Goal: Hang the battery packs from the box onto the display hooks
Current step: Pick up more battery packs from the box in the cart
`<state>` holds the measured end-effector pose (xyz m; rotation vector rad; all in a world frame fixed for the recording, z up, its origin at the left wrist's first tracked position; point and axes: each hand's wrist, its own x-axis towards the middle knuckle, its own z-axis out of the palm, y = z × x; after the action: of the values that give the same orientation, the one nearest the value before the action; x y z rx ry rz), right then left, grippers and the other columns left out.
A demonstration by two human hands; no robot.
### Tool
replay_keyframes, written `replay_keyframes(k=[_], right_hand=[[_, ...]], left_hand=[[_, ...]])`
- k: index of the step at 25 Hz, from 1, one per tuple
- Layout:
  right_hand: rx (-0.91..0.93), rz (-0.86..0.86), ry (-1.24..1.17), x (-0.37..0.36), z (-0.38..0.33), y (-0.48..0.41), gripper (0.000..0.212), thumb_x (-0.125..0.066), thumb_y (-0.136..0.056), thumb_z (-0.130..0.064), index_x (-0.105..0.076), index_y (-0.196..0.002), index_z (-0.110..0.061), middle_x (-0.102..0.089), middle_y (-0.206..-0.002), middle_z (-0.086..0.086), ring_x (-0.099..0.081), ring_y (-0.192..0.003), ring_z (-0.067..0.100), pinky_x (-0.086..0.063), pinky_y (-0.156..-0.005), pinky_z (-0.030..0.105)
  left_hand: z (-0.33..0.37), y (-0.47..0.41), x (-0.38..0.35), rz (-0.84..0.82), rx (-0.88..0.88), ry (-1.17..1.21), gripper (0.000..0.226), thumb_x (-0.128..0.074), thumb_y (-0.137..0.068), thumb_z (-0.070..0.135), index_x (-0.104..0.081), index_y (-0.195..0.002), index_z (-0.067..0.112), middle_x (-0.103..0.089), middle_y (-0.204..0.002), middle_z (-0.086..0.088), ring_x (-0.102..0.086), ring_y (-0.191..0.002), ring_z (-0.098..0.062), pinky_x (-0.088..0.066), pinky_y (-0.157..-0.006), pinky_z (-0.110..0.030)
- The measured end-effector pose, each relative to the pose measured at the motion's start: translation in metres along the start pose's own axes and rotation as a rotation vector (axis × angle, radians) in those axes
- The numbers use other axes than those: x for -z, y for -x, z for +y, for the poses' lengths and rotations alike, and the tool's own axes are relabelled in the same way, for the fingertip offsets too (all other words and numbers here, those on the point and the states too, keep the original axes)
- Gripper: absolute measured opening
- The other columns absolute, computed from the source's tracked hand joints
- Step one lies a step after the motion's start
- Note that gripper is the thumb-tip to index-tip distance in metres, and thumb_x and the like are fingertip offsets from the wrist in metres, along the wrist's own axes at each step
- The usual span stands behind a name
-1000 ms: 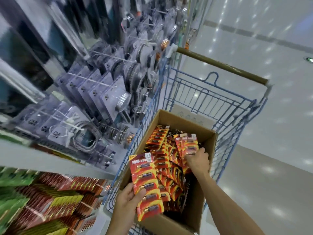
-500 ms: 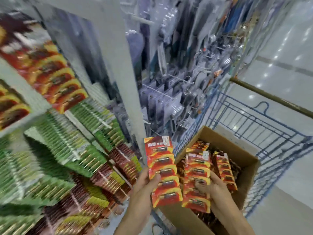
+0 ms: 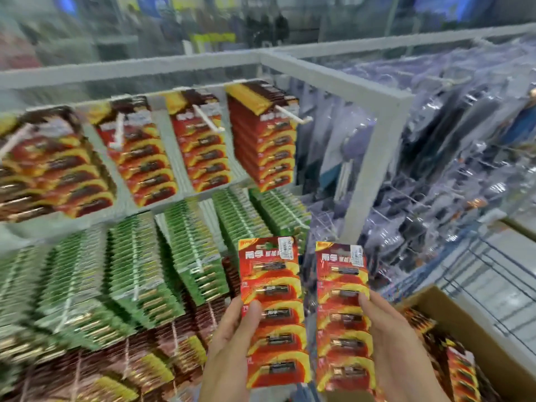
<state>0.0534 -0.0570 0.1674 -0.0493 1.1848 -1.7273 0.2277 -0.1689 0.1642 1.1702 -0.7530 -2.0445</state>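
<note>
Since half a second ago, the two strips have been lifted from above the box and are held side by side before the rack, and the box (image 3: 470, 323) is now seen only at the lower right corner.

A shop display is faced: a white metal frame (image 3: 374, 158) is set around rows of pegs, and the background above it is blurred. On the top row, red and yellow hung packs (image 3: 261, 140) are carried on white display hooks (image 3: 293, 113); below them, green packs (image 3: 185, 250) are hung in dense rows, with darker brown-red ones beneath. To the right of the frame, clear blister packages (image 3: 464, 169) are hung.

The left battery strip (image 3: 272, 309) is gripped by the left hand (image 3: 232, 343), the thumb pressed on its front at the third cell and the fingers hidden behind. The right battery strip (image 3: 343, 314) is gripped by the right hand (image 3: 388, 343), the thumb laid on its right edge. Five single cells are shown on each strip. White Chinese characters are printed on each red header; a white sticker (image 3: 285, 246) is stuck at the top right corner, its print too small to be read.

More red packs (image 3: 461, 369) are seen lying in the box, and blue cart wire (image 3: 493, 285) is seen behind it.
</note>
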Motion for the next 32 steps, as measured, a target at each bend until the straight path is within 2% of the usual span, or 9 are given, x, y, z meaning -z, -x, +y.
replay_keyframes(k=[3, 6, 9, 15, 21, 24, 27, 30, 32], right_hand=[[-0.013, -0.037, 0.030, -0.031, 0.003, -0.008, 0.042, -0.061, -0.089, -0.023, -0.068, -0.123, 0.000, -0.070, -0.119, 0.029, -0.065, -0.112, 0.053, -0.042, -0.106, 0.070], [-0.007, -0.117, 0.080, -0.072, 0.003, -0.016, 0.037, -0.063, -0.088, -0.024, -0.072, -0.117, -0.004, -0.071, -0.118, 0.027, -0.068, -0.109, 0.049, -0.044, -0.105, 0.067], [0.019, -0.199, 0.135, -0.107, -0.002, -0.022, 0.038, -0.063, -0.088, -0.026, -0.069, -0.121, -0.008, -0.074, -0.115, 0.023, -0.073, -0.099, 0.044, -0.054, -0.092, 0.057], [0.003, -0.310, 0.145, -0.154, -0.004, -0.030, 0.046, -0.063, -0.087, -0.025, -0.064, -0.130, -0.009, -0.076, -0.114, 0.018, -0.075, -0.097, 0.040, -0.055, -0.082, 0.051], [-0.010, -0.342, 0.164, -0.176, 0.000, -0.022, 0.024, -0.063, -0.093, -0.022, -0.069, -0.113, -0.011, -0.080, -0.098, 0.012, -0.078, -0.080, 0.033, -0.054, -0.081, 0.052], [-0.005, -0.324, 0.156, -0.179, 0.000, -0.018, 0.014, -0.060, -0.097, -0.016, -0.069, -0.104, -0.009, -0.080, -0.084, 0.011, -0.077, -0.066, 0.030, -0.051, -0.075, 0.049], [-0.023, -0.316, 0.181, -0.181, 0.000, -0.017, 0.016, -0.059, -0.097, -0.018, -0.070, -0.105, -0.009, -0.079, -0.090, 0.015, -0.077, -0.071, 0.034, -0.052, -0.082, 0.053], [-0.021, -0.299, 0.195, -0.179, 0.000, -0.020, 0.014, -0.059, -0.096, -0.019, -0.069, -0.102, -0.010, -0.079, -0.084, 0.013, -0.077, -0.066, 0.031, -0.052, -0.079, 0.052], [-0.034, -0.306, 0.197, -0.177, 0.001, -0.021, 0.023, -0.062, -0.092, -0.021, -0.071, -0.109, -0.009, -0.079, -0.095, 0.016, -0.078, -0.075, 0.035, -0.053, -0.081, 0.052]], left_hand=[[0.026, 0.012, 0.013, 0.067, -0.093, 0.028, 0.009, -0.071, -0.088, 0.027, -0.068, -0.095, 0.022, -0.079, -0.079, -0.005, -0.077, -0.070, -0.025, -0.051, -0.070, -0.041], [0.055, 0.016, 0.028, 0.103, -0.203, 0.056, 0.030, -0.073, -0.081, 0.035, -0.075, -0.107, 0.020, -0.081, -0.094, -0.011, -0.079, -0.081, -0.032, -0.057, -0.081, -0.047], [0.080, 0.020, 0.044, 0.180, -0.295, 0.126, 0.055, -0.080, -0.071, 0.040, -0.071, -0.122, 0.019, -0.080, -0.105, -0.013, -0.078, -0.088, -0.037, -0.059, -0.081, -0.049], [0.120, 0.035, 0.072, 0.254, -0.475, 0.210, 0.063, -0.076, -0.069, 0.045, -0.072, -0.125, 0.015, -0.078, -0.109, -0.018, -0.077, -0.093, -0.042, -0.058, -0.083, -0.050], [0.153, 0.049, 0.087, 0.306, -0.639, 0.115, 0.041, -0.062, -0.086, 0.046, -0.076, -0.112, 0.018, -0.079, -0.101, -0.016, -0.078, -0.077, -0.037, -0.064, -0.059, -0.045], [0.159, 0.049, 0.092, 0.313, -0.643, 0.109, 0.038, -0.062, -0.088, 0.045, -0.077, -0.112, 0.019, -0.079, -0.102, -0.016, -0.078, -0.077, -0.036, -0.064, -0.057, -0.043], [0.161, 0.049, 0.092, 0.318, -0.635, 0.098, 0.040, -0.062, -0.088, 0.045, -0.076, -0.113, 0.018, -0.079, -0.102, -0.016, -0.078, -0.080, -0.037, -0.063, -0.058, -0.042], [0.163, 0.047, 0.094, 0.351, -0.641, 0.077, 0.037, -0.062, -0.090, 0.045, -0.077, -0.111, 0.019, -0.080, -0.099, -0.014, -0.078, -0.080, -0.037, -0.063, -0.060, -0.041], [0.166, 0.045, 0.094, 0.359, -0.643, 0.074, 0.032, -0.061, -0.096, 0.042, -0.077, -0.110, 0.019, -0.080, -0.098, -0.013, -0.078, -0.080, -0.037, -0.063, -0.066, -0.045]])
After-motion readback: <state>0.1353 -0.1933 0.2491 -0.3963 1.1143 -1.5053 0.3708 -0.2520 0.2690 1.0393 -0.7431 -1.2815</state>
